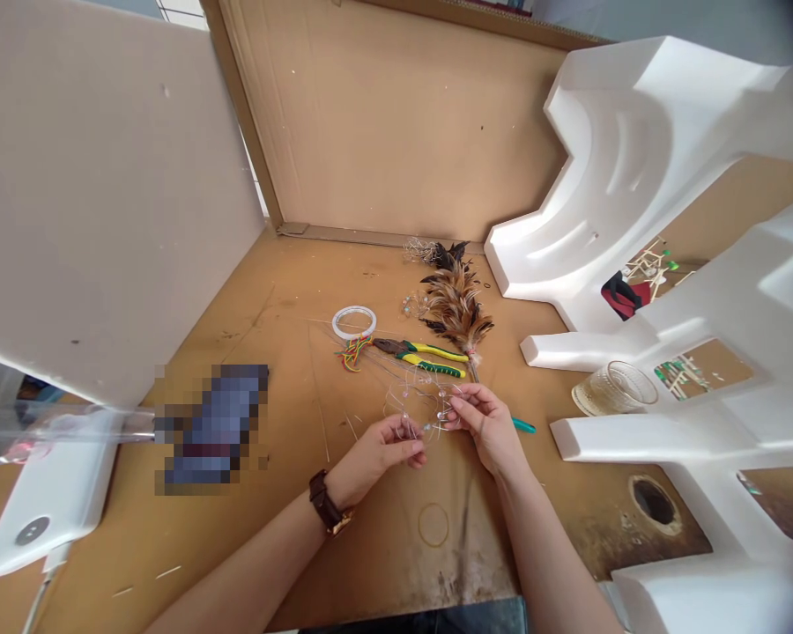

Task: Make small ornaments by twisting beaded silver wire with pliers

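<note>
A loose ring of thin clear wire with small beads is held up between both hands over the table. My left hand, with a watch on its wrist, pinches the ring's near left side. The right side is gripped in the closed fingers of my right hand. Just beyond the ring lie pliers with yellow and green handles. Multicoloured strings and a white ring-shaped roll sit to their left. A brown feather duster stretches away behind my right hand.
White foam pieces stand at the right, near a ribbed glass. A tangle of wire and a beaded wire piece lie by the feathers. A rubber band rests in front. Cardboard walls the back; a white power bank is left.
</note>
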`<state>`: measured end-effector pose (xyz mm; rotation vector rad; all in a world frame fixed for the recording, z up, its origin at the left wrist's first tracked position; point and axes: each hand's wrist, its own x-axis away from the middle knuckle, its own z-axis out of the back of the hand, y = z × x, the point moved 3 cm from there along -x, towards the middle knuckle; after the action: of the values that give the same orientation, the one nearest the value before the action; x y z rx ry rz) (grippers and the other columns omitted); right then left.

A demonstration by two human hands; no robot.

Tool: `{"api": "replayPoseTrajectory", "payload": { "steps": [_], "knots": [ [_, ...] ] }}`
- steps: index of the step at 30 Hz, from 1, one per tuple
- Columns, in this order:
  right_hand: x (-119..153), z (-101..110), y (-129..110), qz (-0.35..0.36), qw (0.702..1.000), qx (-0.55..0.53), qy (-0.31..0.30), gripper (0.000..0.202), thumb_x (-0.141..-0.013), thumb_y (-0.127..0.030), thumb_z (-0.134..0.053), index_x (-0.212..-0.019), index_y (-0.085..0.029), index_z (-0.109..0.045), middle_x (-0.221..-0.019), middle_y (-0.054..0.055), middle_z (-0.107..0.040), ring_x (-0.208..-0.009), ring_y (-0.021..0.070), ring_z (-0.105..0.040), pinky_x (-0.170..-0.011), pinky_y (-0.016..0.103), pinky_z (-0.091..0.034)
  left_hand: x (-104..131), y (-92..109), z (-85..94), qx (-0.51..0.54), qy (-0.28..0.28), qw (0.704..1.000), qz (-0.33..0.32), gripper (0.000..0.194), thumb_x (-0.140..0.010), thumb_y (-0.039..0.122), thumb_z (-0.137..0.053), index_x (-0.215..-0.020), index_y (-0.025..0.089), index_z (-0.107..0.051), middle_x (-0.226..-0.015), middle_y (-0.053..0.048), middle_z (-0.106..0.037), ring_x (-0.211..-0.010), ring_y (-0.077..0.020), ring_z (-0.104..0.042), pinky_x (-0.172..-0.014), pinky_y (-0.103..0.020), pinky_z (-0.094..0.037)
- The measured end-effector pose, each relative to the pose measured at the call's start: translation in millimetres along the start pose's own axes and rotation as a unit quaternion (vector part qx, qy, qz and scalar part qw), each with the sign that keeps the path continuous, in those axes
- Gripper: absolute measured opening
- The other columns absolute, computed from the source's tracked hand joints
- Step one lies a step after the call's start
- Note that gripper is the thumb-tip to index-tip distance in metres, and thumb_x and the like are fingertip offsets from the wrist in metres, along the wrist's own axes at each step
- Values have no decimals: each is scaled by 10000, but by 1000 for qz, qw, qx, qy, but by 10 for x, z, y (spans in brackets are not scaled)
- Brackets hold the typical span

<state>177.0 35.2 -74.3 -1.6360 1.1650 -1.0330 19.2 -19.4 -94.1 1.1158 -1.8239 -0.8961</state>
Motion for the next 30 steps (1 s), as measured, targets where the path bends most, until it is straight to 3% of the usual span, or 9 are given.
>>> {"api": "replayPoseTrajectory", "payload": {
  "steps": [15,23,30],
  "knots": [
    [-4,10,-8,1,1000,-3,11,246,-643,-309,-738,-840,-206,-633,-686,-28,-594,-596,96,-573,-573,247,-530,7,34,21,-17,1,1000,-11,259,-668,314,-716,-816,142,-591,-708,2,-593,-648,-121,-582,-657,-269,-452],
    [-20,79,-8,7,1000,0,25,248,-648,-308,-733,-851,-206,-634,-705,-18,-582,-594,95,-566,-587,257,-538,7,100,142,-19,78,995,-50,241,-753,375,-629,-848,159,-585,-788,-36,-630,-696,-131,-580,-668,-259,-448],
    [-30,94,3,11,999,3,30,271,-631,-331,-744,-846,-206,-637,-695,-20,-590,-582,100,-575,-578,261,-535,3,101,159,-23,80,994,-66,244,-771,380,-608,-828,142,-601,-742,-38,-618,-654,-120,-551,-651,-251,-446]
  ]
}}
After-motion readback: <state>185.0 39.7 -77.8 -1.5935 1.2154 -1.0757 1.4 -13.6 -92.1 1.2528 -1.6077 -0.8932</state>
